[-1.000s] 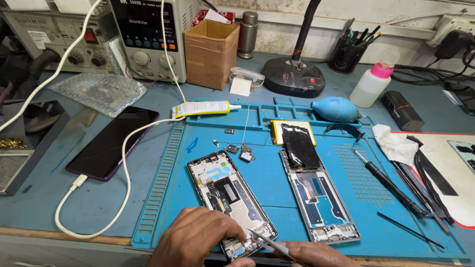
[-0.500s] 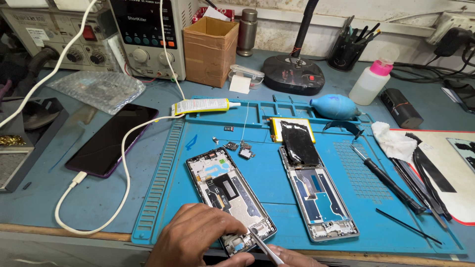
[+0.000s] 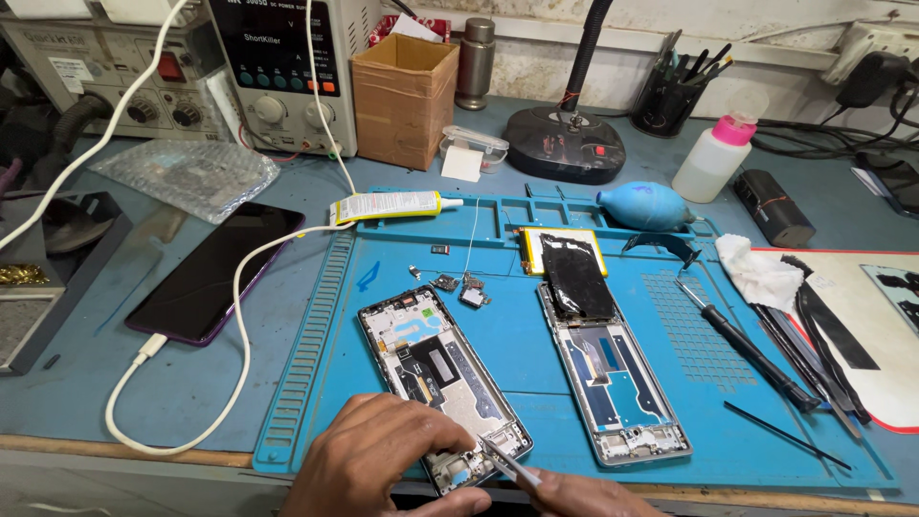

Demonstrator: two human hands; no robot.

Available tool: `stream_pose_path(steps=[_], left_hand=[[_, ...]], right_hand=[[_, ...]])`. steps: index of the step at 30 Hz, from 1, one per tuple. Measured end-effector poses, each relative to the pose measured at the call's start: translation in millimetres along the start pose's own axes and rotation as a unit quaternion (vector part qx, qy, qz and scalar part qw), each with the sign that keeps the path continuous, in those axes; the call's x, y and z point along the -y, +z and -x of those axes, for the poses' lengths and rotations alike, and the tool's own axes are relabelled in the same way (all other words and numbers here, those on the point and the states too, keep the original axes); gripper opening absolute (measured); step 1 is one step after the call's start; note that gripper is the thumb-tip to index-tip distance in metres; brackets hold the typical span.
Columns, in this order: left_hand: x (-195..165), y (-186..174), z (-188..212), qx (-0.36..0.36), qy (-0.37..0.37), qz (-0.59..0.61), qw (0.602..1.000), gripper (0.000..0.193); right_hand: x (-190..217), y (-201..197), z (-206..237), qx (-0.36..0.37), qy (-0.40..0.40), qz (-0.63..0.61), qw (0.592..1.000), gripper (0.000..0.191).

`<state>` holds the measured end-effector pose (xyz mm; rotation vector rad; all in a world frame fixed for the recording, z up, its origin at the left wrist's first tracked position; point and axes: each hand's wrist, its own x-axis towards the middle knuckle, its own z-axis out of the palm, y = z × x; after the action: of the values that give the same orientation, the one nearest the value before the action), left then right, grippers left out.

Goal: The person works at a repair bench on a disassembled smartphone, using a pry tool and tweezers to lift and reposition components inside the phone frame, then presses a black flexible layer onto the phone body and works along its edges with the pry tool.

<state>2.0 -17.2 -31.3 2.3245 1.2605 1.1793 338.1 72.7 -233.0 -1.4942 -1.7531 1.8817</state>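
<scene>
Our left hand (image 3: pixel 383 458) pins the opened phone frame (image 3: pixel 442 383) — board exposed — right hand (image 3: pixel 584 496) pinches tweezers (image 3: pixel 507 465) at its bottom end, near the blue mat (image 3: pixel 517 354) front edge, clear mat between both frames.

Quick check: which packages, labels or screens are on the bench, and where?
Cardboard box: back centre, brown, open.
Glue tube: mat's top edge, white and yellow, labelled.
Phone: left of mat, dark screen, white cable.
Power supply: back left, dark display.
</scene>
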Motion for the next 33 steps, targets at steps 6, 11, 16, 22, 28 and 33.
stream_pose_path(steps=[6,11,16,22,28,33], left_hand=[[-2,-2,0,-0.002,-0.006,0.001,1.0,0.035],[-6,-2,0,-0.01,-0.018,0.004,1.0,0.035],[-5,-2,-2,-0.004,-0.022,0.005,1.0,0.035],[-4,-1,0,-0.006,-0.028,0.01,1.0,0.036],[-4,-2,0,-0.016,-0.013,0.019,1.0,0.027],[-9,-2,-4,-0.004,-0.051,0.02,0.998,0.011]], right_hand=[[19,47,48,-0.268,-0.347,0.235,0.867,0.029],[-13,48,27,-0.186,-0.287,-0.035,0.939,0.036],[-24,44,13,-0.161,-0.151,-0.095,0.971,0.043],[-10,31,8,-0.085,-0.095,-0.074,0.989,0.054],[-4,-6,-6,0.104,0.111,-0.208,0.966,0.06],[-18,6,-8,0.091,0.058,-0.243,0.964,0.069]])
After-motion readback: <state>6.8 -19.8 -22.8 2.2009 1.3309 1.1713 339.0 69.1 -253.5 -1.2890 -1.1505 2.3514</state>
